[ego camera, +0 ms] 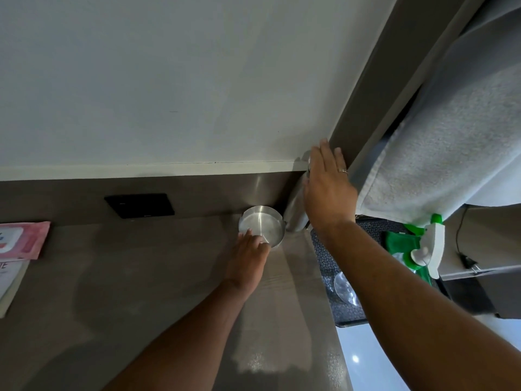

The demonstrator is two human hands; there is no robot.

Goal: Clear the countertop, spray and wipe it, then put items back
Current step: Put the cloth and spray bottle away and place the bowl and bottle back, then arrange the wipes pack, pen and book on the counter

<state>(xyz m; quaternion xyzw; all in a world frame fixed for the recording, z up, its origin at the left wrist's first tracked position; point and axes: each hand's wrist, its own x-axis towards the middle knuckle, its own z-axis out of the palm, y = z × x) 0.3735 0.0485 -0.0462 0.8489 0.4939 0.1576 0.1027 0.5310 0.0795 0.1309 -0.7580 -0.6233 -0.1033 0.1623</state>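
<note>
Steel is the worry here: the small steel bowl (261, 226) sits at the back of the table (141, 277), and the left hand (248, 258) rests straight fingers (255, 240) on its near rim without curling round it, so a careless pull could tip or skid it. Just right of the bowl, 1 tall steel bottle (296, 213) stands in the corner; the right hand (327, 190) lies flat against it, fingers straight, and I judge a nudge could topple it, though the hand hides most of it. Left of the bowl lie a black wall plate (139, 205) and pink wipes (24, 239); right of it, a grey towel (439, 131) hangs over a green spray bottle (425, 246).
</note>
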